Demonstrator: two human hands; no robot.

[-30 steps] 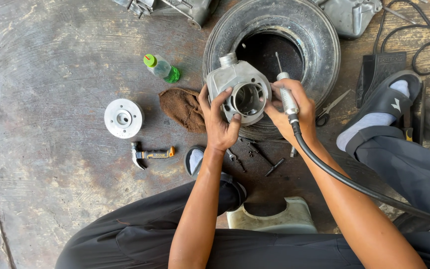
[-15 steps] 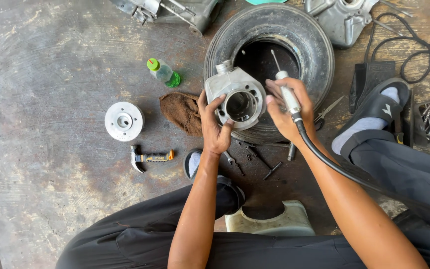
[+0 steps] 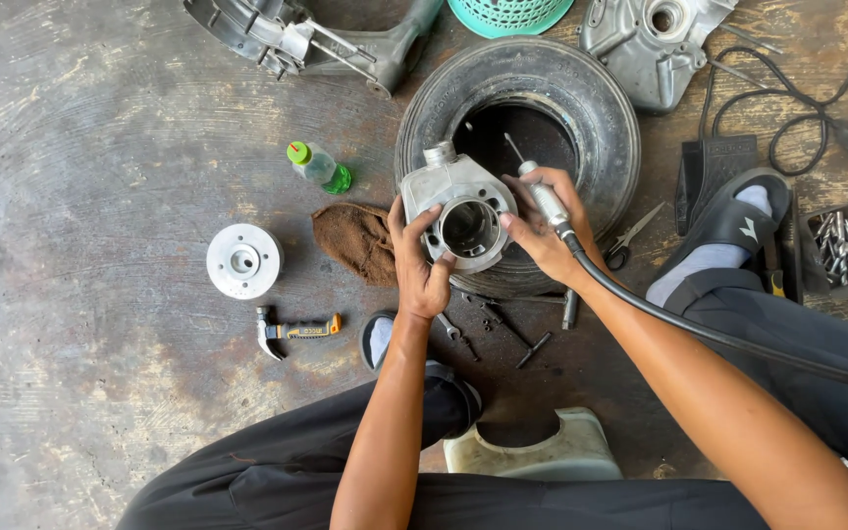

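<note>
While left fingers grip the cylinder on the tyre, right fingers clasp the grinder handpiece; rag beside.

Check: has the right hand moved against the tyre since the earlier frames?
Yes. The right hand has shifted left across the tyre, closing on the cylinder.

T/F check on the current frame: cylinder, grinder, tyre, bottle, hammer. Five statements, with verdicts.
1. The left hand grips the metal cylinder. True.
2. The right hand holds a hammer. False: it holds a rotary grinder handpiece on a black flexible shaft; the hammer lies on the floor.
3. The cylinder rests over a tyre. True.
4. The bottle has a red cap. False: the cap is green.
5. The brown cloth is draped over the tyre. False: it lies on the floor left of it.
</note>
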